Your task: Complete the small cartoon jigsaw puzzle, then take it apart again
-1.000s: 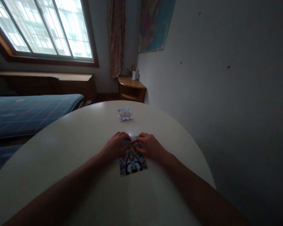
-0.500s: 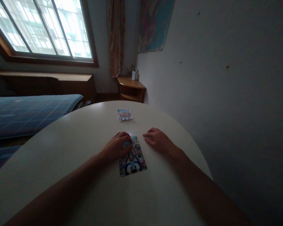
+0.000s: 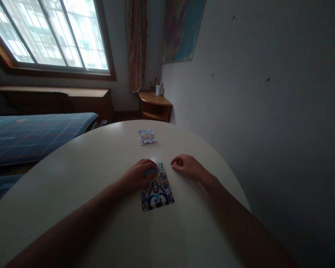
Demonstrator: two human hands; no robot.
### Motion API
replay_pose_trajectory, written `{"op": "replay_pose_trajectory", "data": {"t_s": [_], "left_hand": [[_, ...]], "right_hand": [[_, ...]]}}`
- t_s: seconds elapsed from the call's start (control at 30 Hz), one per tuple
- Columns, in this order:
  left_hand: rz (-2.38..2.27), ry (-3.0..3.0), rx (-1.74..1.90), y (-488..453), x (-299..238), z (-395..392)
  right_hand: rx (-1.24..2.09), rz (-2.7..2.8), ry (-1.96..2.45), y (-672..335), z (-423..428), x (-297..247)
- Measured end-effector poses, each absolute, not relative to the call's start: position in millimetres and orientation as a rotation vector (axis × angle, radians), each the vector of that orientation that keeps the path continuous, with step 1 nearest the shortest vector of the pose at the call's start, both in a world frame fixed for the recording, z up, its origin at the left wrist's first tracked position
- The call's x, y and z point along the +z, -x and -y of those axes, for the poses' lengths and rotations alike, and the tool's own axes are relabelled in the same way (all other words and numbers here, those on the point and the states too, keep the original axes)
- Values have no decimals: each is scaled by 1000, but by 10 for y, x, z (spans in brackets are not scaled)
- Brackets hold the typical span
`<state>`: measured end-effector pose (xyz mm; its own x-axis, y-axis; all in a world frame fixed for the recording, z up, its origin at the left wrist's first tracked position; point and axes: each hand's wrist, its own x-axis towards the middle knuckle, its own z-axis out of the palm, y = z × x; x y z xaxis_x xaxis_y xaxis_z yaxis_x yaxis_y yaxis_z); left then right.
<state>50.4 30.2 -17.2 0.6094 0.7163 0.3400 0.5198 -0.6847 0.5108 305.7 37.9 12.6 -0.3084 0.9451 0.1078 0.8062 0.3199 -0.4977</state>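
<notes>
A colourful printed paper (image 3: pixel 157 190) with a blue cartoon face lies flat on the round white table (image 3: pixel 100 208). My left hand (image 3: pixel 138 177) rests on its upper left corner, fingers curled down and pressing the sheet. My right hand (image 3: pixel 188 167) lies on the bare table just right of the paper's top edge, fingers loosely curled, holding nothing and not touching the sheet. A smaller printed paper piece (image 3: pixel 146 136) lies farther away on the table, beyond both hands.
The wall stands close on the right past the table's edge (image 3: pixel 234 186). A bed with a blue checked cover (image 3: pixel 30 134) is at the left. A small wooden corner shelf (image 3: pixel 155 106) and a window (image 3: pixel 47 33) lie beyond the table.
My right hand has come off the top of the paper and moved right onto the bare table. My left hand stays pressed on the paper's upper left corner.
</notes>
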Motion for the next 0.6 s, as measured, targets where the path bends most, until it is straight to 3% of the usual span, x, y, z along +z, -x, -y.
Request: {"op": "replay_pose_trajectory", "data": {"t_s": [0.6], "left_hand": [[-976, -2481, 736, -525, -149, -269]], "right_hand": [[558, 2240, 1608, -3060, -350, 171]]}}
